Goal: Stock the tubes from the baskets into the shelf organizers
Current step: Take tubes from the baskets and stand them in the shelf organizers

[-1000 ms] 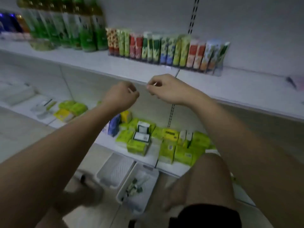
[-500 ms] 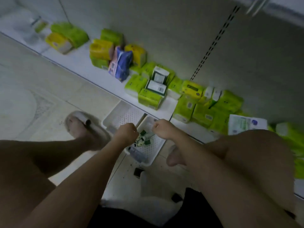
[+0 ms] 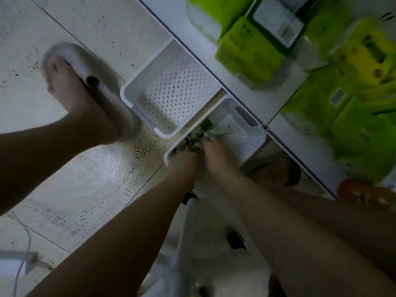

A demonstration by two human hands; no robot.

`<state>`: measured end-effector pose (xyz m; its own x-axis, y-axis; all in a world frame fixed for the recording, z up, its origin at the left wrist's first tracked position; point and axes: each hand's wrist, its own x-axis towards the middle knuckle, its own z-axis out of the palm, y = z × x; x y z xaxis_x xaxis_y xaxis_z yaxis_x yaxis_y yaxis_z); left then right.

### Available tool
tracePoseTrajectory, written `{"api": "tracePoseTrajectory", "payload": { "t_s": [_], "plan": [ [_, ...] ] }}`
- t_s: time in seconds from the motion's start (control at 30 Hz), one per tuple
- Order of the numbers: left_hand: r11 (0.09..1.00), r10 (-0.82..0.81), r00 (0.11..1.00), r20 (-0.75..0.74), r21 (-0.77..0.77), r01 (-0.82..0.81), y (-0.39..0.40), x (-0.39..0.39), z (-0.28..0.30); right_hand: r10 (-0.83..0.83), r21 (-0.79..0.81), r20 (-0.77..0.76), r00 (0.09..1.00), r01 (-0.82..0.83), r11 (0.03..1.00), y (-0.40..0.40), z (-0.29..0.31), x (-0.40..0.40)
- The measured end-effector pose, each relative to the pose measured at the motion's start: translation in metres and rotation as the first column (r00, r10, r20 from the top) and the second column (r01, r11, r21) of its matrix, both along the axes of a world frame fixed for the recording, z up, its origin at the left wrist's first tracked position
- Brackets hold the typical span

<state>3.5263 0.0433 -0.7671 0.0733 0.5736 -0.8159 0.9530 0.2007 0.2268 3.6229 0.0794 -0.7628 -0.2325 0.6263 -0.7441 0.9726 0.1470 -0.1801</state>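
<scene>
The tubes [image 3: 200, 133] lie in a small loose heap in the near basket [image 3: 252, 133], at about the 12 o'clock position from your two hands, toward its left corner. Only a few are left, green and white, and blur hides their caps and seams.

Judging by their size, they should be light and a little squashy, with slick printed skins. Take each one around the middle of its body, or gather several side by side so they lie parallel. I would not pinch them by the flat crimped end, since they could swing or slip out. A firm squeeze should not hurt them, but avoid bending them sharply.

Your left hand [image 3: 184, 158] is inside the basket at the heap's 7 o'clock edge, fingers curled down among the tubes. Your right hand [image 3: 218, 153] is just beside it, at the heap's 5 o'clock, fingers also bent down into the pile. Both are touching the tubes, but I cannot tell whether either has actually closed on one, as the fingertips are buried and smeared.

The far basket [image 3: 169, 91], at 11 o'clock from your hands, holds no tubes that I can see. Green packs [image 3: 248, 50] sit on the low shelf [image 3: 240, 97] at 1 o'clock.
</scene>
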Motion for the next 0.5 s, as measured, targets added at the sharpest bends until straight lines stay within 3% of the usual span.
{"api": "tracePoseTrajectory", "payload": {
  "t_s": [0.13,0.23,0.43,0.5],
  "plan": [
    [0.998,-0.06,0.996,-0.061,-0.025,0.059,0.006,0.004,-0.018,0.111,0.025,0.072,0.991,-0.113,0.993,-0.002,-0.014,0.003],
    [0.993,-0.115,0.991,-0.07,0.006,0.116,0.005,0.004,-0.02,0.094,0.039,0.107,0.99,-0.098,0.994,-0.002,-0.015,0.003],
    [0.997,-0.007,1.0,0.03,0.079,0.005,0.008,-0.007,0.007,-0.018,0.075,-0.017,1.0,0.019,0.997,0.008,0.018,0.014],
    [0.991,-0.043,0.996,0.079,0.126,0.033,0.013,-0.012,0.031,-0.055,0.041,-0.047,0.997,0.057,0.998,0.017,0.04,0.017]
  ]
}}
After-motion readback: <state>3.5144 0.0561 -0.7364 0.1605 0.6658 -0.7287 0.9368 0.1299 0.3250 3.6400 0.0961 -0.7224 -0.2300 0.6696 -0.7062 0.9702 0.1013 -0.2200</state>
